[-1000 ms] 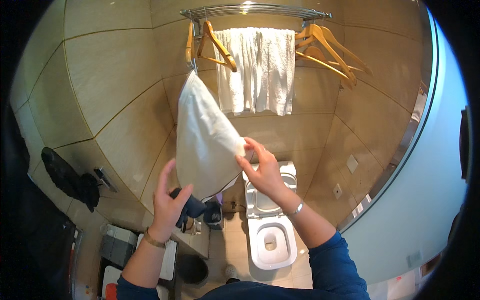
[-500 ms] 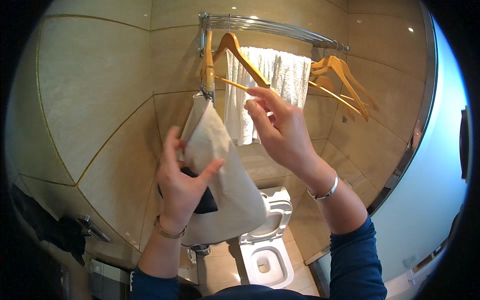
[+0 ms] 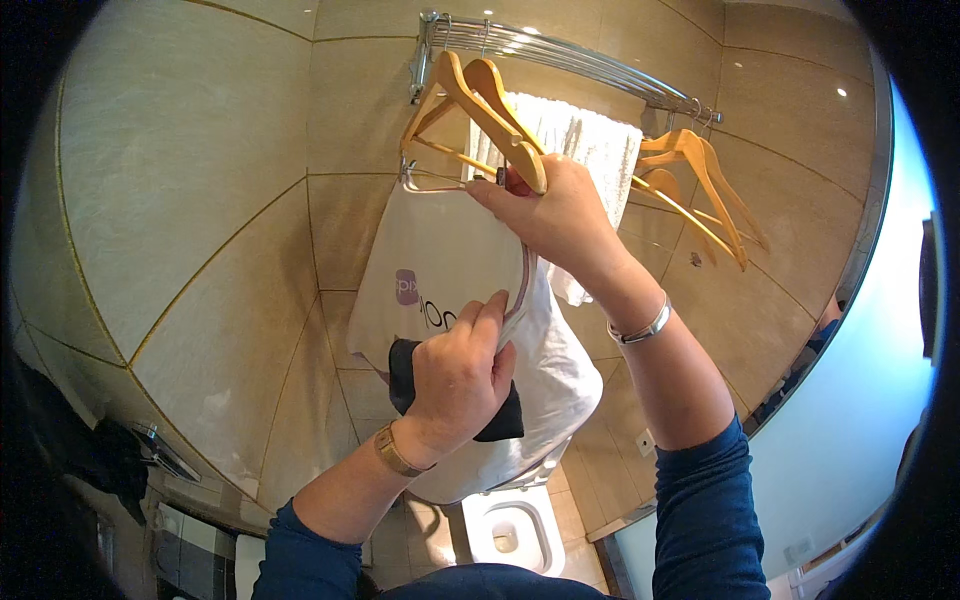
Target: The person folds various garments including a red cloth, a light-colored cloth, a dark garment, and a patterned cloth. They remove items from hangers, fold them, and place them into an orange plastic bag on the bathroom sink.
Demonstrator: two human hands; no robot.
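A white printed cloth (image 3: 400, 235), perhaps a garment, hangs from a wooden hanger (image 3: 470, 105), one top corner held by a metal clip (image 3: 407, 172). At the hanger's right end my right hand (image 3: 560, 215) is closed around a dark clip (image 3: 501, 177), its thumb against the cloth's upper edge. Lower down, my left hand (image 3: 455, 375) has its fingers closed on the cloth's right border. A black piece of fabric (image 3: 500, 420) shows behind the left hand; whether I hold it or it is attached to the cloth, I cannot tell.
Above runs a chrome rack (image 3: 560, 65) with a white towel (image 3: 585, 125) and more wooden hangers (image 3: 690, 150) at the right. A toilet (image 3: 545, 530) stands below. Dark fabric (image 3: 110, 455) hangs at the lower left, and a frosted glass panel (image 3: 850, 400) borders the right.
The hanger has turned, so the cloth now spreads face-on with its print showing. My right hand has closed on the hanger's end clip; my left hand has moved right to the cloth's border.
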